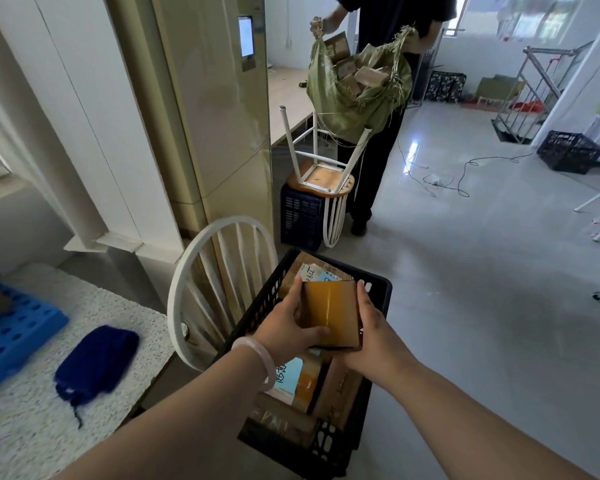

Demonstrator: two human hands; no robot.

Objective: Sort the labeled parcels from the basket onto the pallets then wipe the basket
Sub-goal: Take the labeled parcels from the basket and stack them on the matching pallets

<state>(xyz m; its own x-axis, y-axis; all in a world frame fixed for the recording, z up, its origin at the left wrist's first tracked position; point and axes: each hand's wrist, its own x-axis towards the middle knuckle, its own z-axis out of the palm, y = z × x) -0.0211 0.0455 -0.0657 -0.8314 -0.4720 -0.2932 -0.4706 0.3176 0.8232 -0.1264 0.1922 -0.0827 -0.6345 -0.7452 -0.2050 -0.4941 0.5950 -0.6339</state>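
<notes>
A black plastic basket [378, 289] sits on a white chair in front of me, filled with several taped cardboard parcels, some with blue labels [288, 375]. Above it I hold a small brown taped parcel [329, 313] with both hands. My left hand [288, 330] grips its left edge, thumb across the lower face. My right hand [368, 330] grips its right edge. The face turned toward me shows only tape, no label. A blue pallet [11, 337] lies on the speckled counter at the far left. A dark blue cloth [94, 362] lies on that counter beside the pallet.
The white chair back [201, 271] rises left of the basket. Another person [388, 98] stands ahead holding a green sack of parcels over an upturned stool on a dark crate [300, 216]. Cables trail over the shiny floor; a black crate [568, 150] stands at the far right.
</notes>
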